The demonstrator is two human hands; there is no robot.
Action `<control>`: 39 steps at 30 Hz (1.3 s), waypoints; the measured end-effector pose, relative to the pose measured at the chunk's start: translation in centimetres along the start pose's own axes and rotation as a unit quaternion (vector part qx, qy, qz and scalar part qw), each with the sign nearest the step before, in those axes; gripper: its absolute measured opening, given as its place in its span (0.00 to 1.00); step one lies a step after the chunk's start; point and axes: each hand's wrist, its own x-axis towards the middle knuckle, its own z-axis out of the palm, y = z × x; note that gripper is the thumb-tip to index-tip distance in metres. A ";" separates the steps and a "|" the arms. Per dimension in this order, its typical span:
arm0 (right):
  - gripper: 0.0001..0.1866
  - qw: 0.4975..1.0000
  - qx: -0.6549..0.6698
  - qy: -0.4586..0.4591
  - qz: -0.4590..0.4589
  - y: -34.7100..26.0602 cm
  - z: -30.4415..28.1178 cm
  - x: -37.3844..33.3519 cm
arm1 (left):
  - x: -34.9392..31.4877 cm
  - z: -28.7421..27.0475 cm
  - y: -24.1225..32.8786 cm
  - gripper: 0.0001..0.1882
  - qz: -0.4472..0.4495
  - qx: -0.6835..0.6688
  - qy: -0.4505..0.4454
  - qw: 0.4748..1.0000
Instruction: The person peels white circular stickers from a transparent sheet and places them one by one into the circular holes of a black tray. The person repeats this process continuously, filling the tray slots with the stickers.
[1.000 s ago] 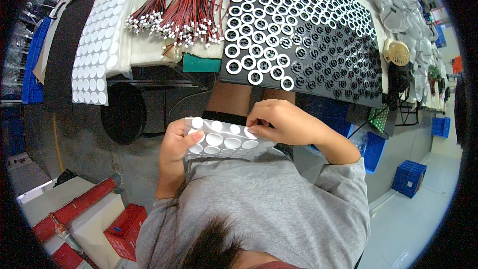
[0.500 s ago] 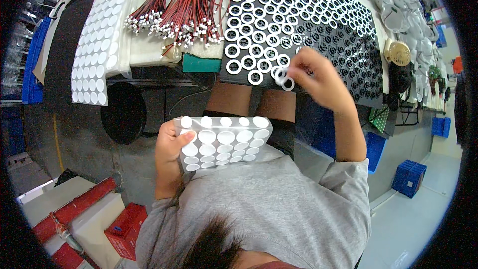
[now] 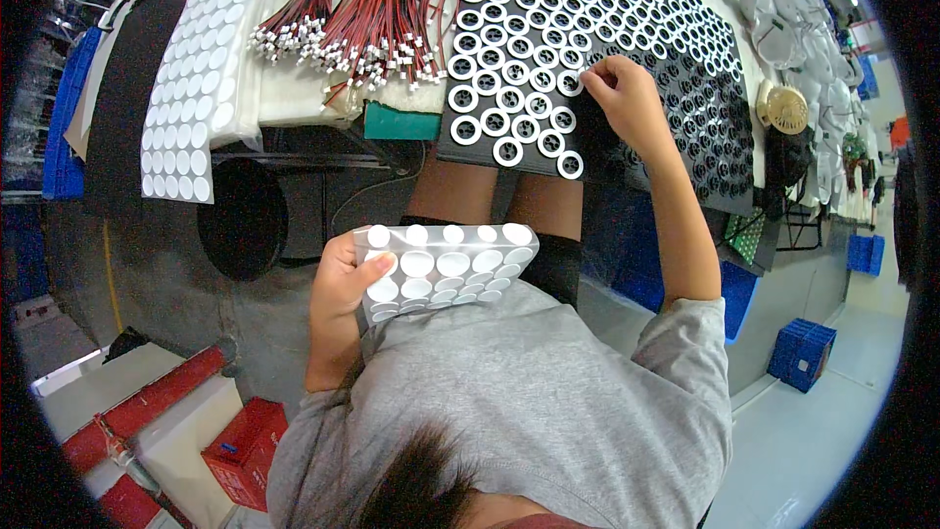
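Note:
My left hand [image 3: 343, 286] grips the left edge of a clear sheet of round white stickers [image 3: 452, 264], thumb on top, in front of my grey shirt. The sheet bends away toward its lower end. Over the black board [image 3: 599, 152], my right hand [image 3: 629, 98] has thumb and forefinger pinched at the right edge of a white ring [image 3: 570, 83]. That ring lies around a black round part. White rings sit on many black parts across the far and left areas of the board. Bare black parts [image 3: 700, 127] fill its right side.
Bundles of red and black wires with white connectors [image 3: 377, 54] lie left of the board. Farther left hangs another white sticker sheet [image 3: 181, 127]. A green block [image 3: 401, 122] is at the table edge. A round gold object [image 3: 783, 106] and clear plastic pieces [image 3: 774, 29] lie right.
My right hand has moved from the board's near edge farther in, and a white ring now lies at its fingertips. My left hand and the sticker sheet have shifted slightly right.

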 end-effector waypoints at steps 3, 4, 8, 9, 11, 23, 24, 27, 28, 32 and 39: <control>0.11 0.999 -0.032 0.019 -0.018 -0.2 0.2 0.0 | 0.0 0.2 0.1 0.10 -0.005 -0.014 0.008 1.000; 0.11 0.998 -0.044 0.029 -0.032 0.2 0.5 0.0 | 0.0 0.3 0.1 0.10 -0.006 -0.016 0.010 1.000; 0.10 0.994 -0.084 0.047 -0.059 0.1 0.7 0.0 | 0.1 -0.1 0.0 0.10 -0.004 -0.006 -0.010 1.000; 0.10 0.992 -0.091 0.054 -0.066 0.1 0.8 0.0 | 0.1 -0.1 0.0 0.10 -0.003 -0.006 -0.012 1.000; 0.09 0.989 -0.104 0.068 -0.080 -0.1 0.8 -0.1 | 0.1 -0.2 -0.1 0.10 0.000 0.000 -0.017 1.000; 0.18 0.939 0.189 -0.222 -0.183 -6.0 -1.6 -6.3 | -0.5 -0.5 -0.7 0.10 0.037 -0.006 0.029 0.999; 0.17 0.923 0.203 -0.290 -0.151 -6.5 -1.5 -7.2 | -0.5 -0.3 -0.6 0.10 0.044 -0.007 0.047 0.998; 0.13 0.889 0.246 -0.377 -0.087 -6.2 -1.0 -8.4 | -0.4 -0.7 -0.6 0.07 0.056 -0.001 0.029 0.998; 0.12 0.882 0.261 -0.386 -0.071 -5.9 -0.8 -8.6 | -0.3 -0.9 -0.6 0.08 0.059 0.003 0.011 0.998; 0.06 0.909 0.245 -0.323 -0.094 -6.3 -0.9 -9.1 | 0.0 0.0 0.0 0.12 0.062 0.046 0.002 0.997; 0.06 0.948 0.061 -0.100 -0.297 -6.0 0.2 -9.6 | 0.0 0.2 -0.5 0.05 0.024 -0.003 0.033 0.999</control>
